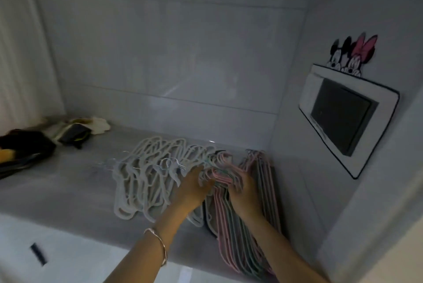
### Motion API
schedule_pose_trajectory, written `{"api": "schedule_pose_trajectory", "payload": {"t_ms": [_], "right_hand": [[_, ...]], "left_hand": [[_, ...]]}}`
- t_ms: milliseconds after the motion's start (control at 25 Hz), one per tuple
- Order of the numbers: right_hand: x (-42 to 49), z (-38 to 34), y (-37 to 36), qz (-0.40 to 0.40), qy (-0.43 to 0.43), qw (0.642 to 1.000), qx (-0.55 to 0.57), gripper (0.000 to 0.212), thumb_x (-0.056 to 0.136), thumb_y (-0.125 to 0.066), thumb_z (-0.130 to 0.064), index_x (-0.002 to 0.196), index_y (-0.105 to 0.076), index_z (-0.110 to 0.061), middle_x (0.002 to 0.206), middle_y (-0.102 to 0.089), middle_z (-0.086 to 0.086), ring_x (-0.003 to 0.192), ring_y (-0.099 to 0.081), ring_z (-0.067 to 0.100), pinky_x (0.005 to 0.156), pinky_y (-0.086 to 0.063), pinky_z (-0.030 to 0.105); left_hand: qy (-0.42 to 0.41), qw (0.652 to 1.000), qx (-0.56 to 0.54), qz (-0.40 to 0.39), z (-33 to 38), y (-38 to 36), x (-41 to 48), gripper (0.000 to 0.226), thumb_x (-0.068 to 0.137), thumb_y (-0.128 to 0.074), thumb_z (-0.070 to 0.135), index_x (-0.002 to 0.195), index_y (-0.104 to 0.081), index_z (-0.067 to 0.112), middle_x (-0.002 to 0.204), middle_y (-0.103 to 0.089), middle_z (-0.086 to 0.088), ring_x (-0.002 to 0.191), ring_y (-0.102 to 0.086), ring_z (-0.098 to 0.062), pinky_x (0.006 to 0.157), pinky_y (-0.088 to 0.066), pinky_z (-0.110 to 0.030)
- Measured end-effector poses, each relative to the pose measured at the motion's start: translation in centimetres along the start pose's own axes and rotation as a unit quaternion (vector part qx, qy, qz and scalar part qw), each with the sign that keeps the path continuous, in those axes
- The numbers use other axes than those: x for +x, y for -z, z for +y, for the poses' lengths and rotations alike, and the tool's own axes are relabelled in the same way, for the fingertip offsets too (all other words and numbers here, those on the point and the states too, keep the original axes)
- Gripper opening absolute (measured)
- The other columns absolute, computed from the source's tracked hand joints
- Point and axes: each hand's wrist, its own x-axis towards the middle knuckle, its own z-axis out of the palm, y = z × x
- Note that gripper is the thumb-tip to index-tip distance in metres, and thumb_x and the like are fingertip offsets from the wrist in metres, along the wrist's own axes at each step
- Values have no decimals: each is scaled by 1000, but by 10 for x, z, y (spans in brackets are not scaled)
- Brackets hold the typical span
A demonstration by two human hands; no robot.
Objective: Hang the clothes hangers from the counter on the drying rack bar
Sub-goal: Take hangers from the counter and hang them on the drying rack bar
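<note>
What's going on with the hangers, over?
Left hand on pink hangers, grip unclear. Right hand grips them too. White hangers beside, all on the counter. Rack bar not in view.

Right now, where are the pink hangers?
In the head view, the pink hangers lie at the right end of the counter by the wall, right of the white hangers, under the right hand.

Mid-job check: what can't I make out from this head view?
- The drying rack bar: outside the head view entirely.
- What the left hand grips: its fingertips are buried among blurred hangers.
- Count of white hangers and pink and green hangers: overlapped, motion-blurred.
- The dark items: cut off by the left edge, dim.
</note>
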Motion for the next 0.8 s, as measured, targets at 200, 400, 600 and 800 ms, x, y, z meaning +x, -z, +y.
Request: {"api": "schedule_pose_trajectory", "payload": {"t_ms": [200,400,600,800], "right_hand": [[-3,16,12,22,-199,978,-58,39,88,-56,-22,120,-54,-1,108,-62,17,90,-60,29,72,-46,27],[-10,19,25,50,-212,973,-69,22,89,-56,-8,93,-69,9,83,-68,25,70,-62,27,61,-47,33],[-7,-9,38,170,-153,973,-41,30,92,-54,-13,98,-64,15,93,-65,34,92,-62,43,75,-49,41],[-5,-63,47,230,-106,951,174,27,94,-52,-18,106,-68,0,94,-70,15,82,-64,20,74,-49,25]], "left_hand": [[-28,997,-20,-67,-13,-21,20,43,94,-55,22,135,-46,19,129,-51,7,126,-46,-16,88,-31,-13],[-15,995,-17,-93,-18,-26,27,55,92,-56,33,141,-39,15,145,-41,-2,132,-40,-17,106,-31,-28],[-42,995,-49,-73,-7,-14,22,35,94,-54,24,128,-52,16,124,-57,1,104,-55,-10,85,-37,-20],[-43,996,-58,-45,15,3,4,41,97,-48,27,136,-44,15,117,-54,8,97,-56,-10,75,-38,-15]]}}
